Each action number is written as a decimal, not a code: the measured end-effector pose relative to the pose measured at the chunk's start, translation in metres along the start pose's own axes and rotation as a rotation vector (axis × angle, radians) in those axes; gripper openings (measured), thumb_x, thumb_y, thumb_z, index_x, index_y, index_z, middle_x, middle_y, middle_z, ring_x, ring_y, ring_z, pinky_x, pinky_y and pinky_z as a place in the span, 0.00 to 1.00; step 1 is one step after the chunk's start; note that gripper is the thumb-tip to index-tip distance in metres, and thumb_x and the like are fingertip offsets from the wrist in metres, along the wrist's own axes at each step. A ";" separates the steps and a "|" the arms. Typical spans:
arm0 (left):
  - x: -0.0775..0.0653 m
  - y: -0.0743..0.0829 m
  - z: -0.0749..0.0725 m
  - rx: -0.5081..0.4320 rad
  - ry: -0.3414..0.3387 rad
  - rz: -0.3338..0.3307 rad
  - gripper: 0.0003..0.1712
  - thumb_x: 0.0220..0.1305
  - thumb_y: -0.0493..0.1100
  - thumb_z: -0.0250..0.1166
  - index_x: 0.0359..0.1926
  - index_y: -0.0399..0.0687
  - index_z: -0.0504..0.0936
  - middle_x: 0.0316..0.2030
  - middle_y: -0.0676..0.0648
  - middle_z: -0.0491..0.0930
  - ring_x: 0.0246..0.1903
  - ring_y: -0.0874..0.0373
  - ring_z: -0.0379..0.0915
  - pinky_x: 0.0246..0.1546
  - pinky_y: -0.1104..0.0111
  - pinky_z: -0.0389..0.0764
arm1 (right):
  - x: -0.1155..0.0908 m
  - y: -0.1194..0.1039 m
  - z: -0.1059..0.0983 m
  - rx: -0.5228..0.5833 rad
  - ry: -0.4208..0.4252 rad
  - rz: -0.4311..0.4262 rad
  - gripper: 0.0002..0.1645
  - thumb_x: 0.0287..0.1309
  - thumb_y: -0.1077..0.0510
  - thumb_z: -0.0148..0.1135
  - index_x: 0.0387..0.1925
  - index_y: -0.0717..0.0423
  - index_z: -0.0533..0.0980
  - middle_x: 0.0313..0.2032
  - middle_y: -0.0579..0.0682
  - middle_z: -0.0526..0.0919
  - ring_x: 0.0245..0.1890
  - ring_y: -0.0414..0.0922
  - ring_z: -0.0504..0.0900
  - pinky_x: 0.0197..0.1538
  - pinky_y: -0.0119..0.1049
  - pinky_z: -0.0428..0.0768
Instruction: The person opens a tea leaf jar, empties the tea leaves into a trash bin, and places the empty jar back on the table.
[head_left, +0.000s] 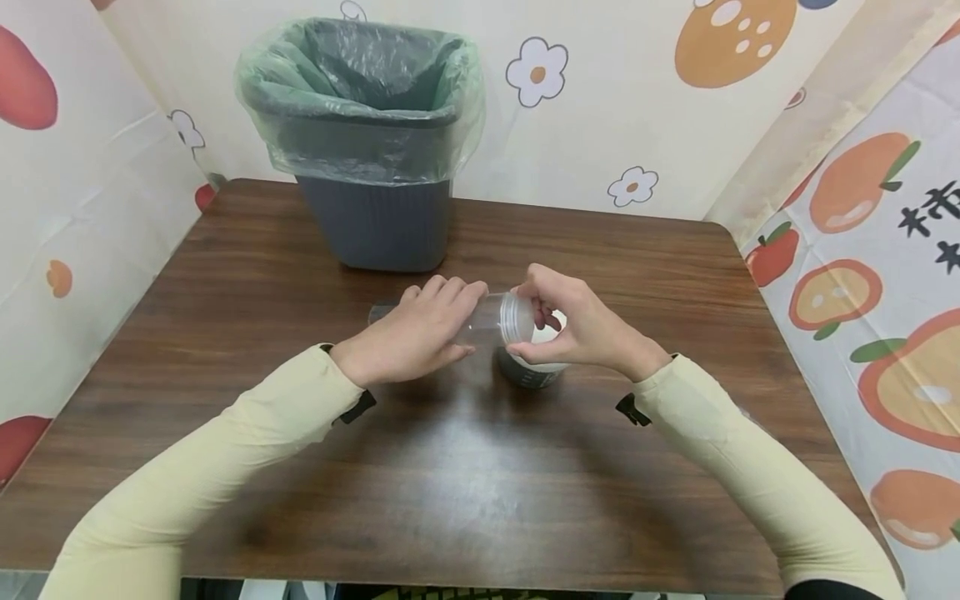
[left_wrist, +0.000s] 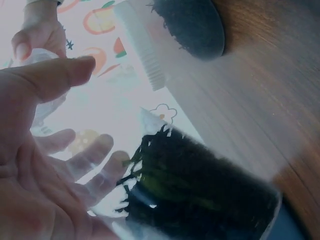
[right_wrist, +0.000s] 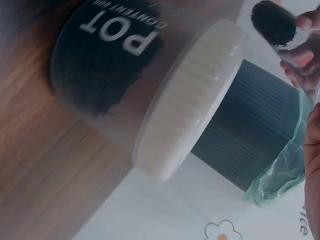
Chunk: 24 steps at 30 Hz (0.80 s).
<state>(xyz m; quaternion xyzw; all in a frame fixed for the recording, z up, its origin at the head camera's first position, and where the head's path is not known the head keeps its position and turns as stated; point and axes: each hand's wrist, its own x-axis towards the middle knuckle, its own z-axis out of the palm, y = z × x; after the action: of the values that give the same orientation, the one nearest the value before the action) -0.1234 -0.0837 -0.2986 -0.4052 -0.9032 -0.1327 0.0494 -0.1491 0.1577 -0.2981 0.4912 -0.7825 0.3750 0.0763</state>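
Note:
My left hand (head_left: 420, 333) grips a clear plastic jar (head_left: 482, 319) that lies on its side in the air. Dark shredded leaves (left_wrist: 200, 185) fill the base end of this jar, on the left. With thumb and forefinger spread across it, my right hand (head_left: 581, 321) holds the ringed clear mouth end (head_left: 516, 318); whether that ring is a separate lid I cannot tell. Beneath the right hand a second jar (head_left: 528, 372) stands upright on the table, partly covered by the hand. It has a white ribbed lid (right_wrist: 190, 100), dark contents and printed "POT" lettering.
A dark grey bin (head_left: 382, 221) with a green plastic liner (head_left: 360, 142) stands at the back left of the wooden table (head_left: 480, 500). Fruit-printed cloth (head_left: 592, 125) hangs behind and at both sides. Part of a keyboard (head_left: 442, 592) shows below the front edge.

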 end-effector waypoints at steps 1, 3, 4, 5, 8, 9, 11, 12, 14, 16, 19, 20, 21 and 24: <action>0.000 0.000 0.000 -0.032 -0.015 -0.003 0.38 0.56 0.48 0.71 0.61 0.40 0.62 0.44 0.45 0.69 0.43 0.49 0.64 0.33 0.61 0.69 | -0.001 0.000 0.000 -0.027 -0.008 -0.003 0.24 0.44 0.56 0.72 0.39 0.58 0.69 0.27 0.45 0.69 0.23 0.37 0.68 0.24 0.31 0.67; 0.000 0.000 -0.001 -0.098 -0.050 -0.015 0.38 0.58 0.48 0.69 0.62 0.39 0.61 0.47 0.46 0.69 0.44 0.50 0.64 0.35 0.61 0.70 | -0.003 0.001 0.001 -0.130 -0.012 -0.029 0.24 0.51 0.49 0.65 0.42 0.59 0.68 0.29 0.46 0.70 0.23 0.38 0.69 0.24 0.31 0.69; 0.001 0.001 -0.002 -0.126 -0.065 -0.023 0.38 0.59 0.48 0.69 0.63 0.39 0.61 0.48 0.46 0.69 0.45 0.51 0.63 0.35 0.61 0.71 | -0.003 0.002 0.002 -0.199 -0.005 -0.054 0.25 0.54 0.45 0.61 0.43 0.60 0.67 0.30 0.46 0.70 0.22 0.38 0.69 0.24 0.32 0.70; 0.001 0.002 -0.002 -0.149 -0.075 -0.030 0.38 0.59 0.47 0.68 0.63 0.40 0.60 0.49 0.46 0.69 0.46 0.51 0.63 0.36 0.60 0.71 | -0.004 0.004 0.003 -0.270 0.009 -0.085 0.27 0.57 0.41 0.55 0.44 0.60 0.66 0.30 0.47 0.71 0.22 0.39 0.69 0.23 0.32 0.71; 0.002 0.006 -0.002 -0.166 -0.091 -0.043 0.38 0.59 0.48 0.68 0.64 0.41 0.60 0.49 0.47 0.69 0.46 0.53 0.62 0.36 0.61 0.71 | -0.004 0.009 0.009 -0.467 0.092 -0.185 0.33 0.61 0.34 0.40 0.40 0.63 0.65 0.28 0.51 0.72 0.17 0.43 0.70 0.17 0.36 0.71; 0.003 0.007 -0.001 -0.169 -0.092 -0.046 0.37 0.59 0.48 0.68 0.64 0.42 0.60 0.50 0.47 0.69 0.47 0.53 0.62 0.36 0.61 0.71 | -0.004 0.010 0.011 -0.500 0.117 -0.206 0.35 0.62 0.33 0.36 0.39 0.63 0.65 0.26 0.52 0.72 0.16 0.44 0.69 0.16 0.37 0.71; 0.003 0.009 -0.001 -0.178 -0.095 -0.059 0.38 0.59 0.49 0.68 0.64 0.42 0.60 0.50 0.47 0.68 0.47 0.53 0.62 0.37 0.61 0.71 | -0.004 0.012 0.014 -0.517 0.151 -0.226 0.36 0.63 0.33 0.32 0.37 0.64 0.66 0.25 0.53 0.72 0.15 0.44 0.69 0.14 0.37 0.70; 0.003 0.010 -0.001 -0.179 -0.096 -0.065 0.38 0.59 0.49 0.68 0.64 0.42 0.60 0.50 0.48 0.68 0.47 0.53 0.62 0.37 0.60 0.72 | -0.003 0.012 0.015 -0.511 0.160 -0.230 0.36 0.63 0.33 0.32 0.36 0.64 0.66 0.25 0.53 0.73 0.15 0.44 0.68 0.14 0.37 0.69; 0.003 0.012 -0.001 -0.180 -0.092 -0.081 0.38 0.59 0.49 0.68 0.63 0.42 0.60 0.51 0.48 0.67 0.48 0.53 0.62 0.38 0.59 0.73 | -0.002 0.011 0.016 -0.488 0.171 -0.226 0.36 0.64 0.33 0.32 0.35 0.64 0.66 0.25 0.53 0.73 0.15 0.44 0.68 0.14 0.37 0.69; 0.002 0.013 -0.001 -0.179 -0.083 -0.098 0.37 0.59 0.49 0.68 0.63 0.42 0.60 0.52 0.48 0.67 0.48 0.52 0.63 0.39 0.58 0.73 | -0.001 0.011 0.018 -0.465 0.179 -0.213 0.36 0.64 0.33 0.32 0.35 0.63 0.66 0.24 0.53 0.72 0.14 0.43 0.67 0.14 0.36 0.68; 0.002 0.016 -0.001 -0.174 -0.062 -0.118 0.37 0.59 0.49 0.68 0.62 0.41 0.61 0.52 0.47 0.68 0.47 0.52 0.63 0.38 0.59 0.73 | 0.001 0.010 0.019 -0.438 0.192 -0.199 0.36 0.65 0.33 0.32 0.35 0.63 0.66 0.24 0.53 0.72 0.14 0.43 0.66 0.14 0.36 0.68; 0.002 0.017 0.000 -0.173 -0.055 -0.123 0.36 0.58 0.49 0.69 0.61 0.41 0.61 0.51 0.47 0.68 0.46 0.52 0.63 0.37 0.59 0.73 | 0.001 0.010 0.019 -0.433 0.197 -0.194 0.36 0.65 0.33 0.32 0.36 0.63 0.66 0.24 0.53 0.72 0.14 0.43 0.66 0.15 0.36 0.68; 0.002 0.018 0.000 -0.173 -0.048 -0.128 0.36 0.58 0.49 0.69 0.61 0.41 0.62 0.50 0.47 0.69 0.45 0.52 0.63 0.36 0.60 0.72 | 0.000 0.010 0.020 -0.426 0.203 -0.186 0.36 0.65 0.33 0.32 0.36 0.63 0.66 0.24 0.53 0.72 0.14 0.43 0.66 0.15 0.36 0.68; 0.003 0.022 0.001 -0.161 -0.025 -0.142 0.35 0.58 0.48 0.69 0.60 0.41 0.62 0.46 0.48 0.69 0.42 0.53 0.63 0.33 0.62 0.71 | 0.000 0.008 0.020 -0.420 0.220 -0.162 0.36 0.65 0.33 0.32 0.35 0.63 0.67 0.23 0.53 0.72 0.14 0.43 0.66 0.15 0.36 0.68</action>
<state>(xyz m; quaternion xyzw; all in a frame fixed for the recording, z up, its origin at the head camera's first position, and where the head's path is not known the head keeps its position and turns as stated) -0.1088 -0.0677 -0.2948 -0.3444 -0.9166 -0.2030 -0.0039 -0.1505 0.1470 -0.3161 0.4820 -0.7882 0.2481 0.2913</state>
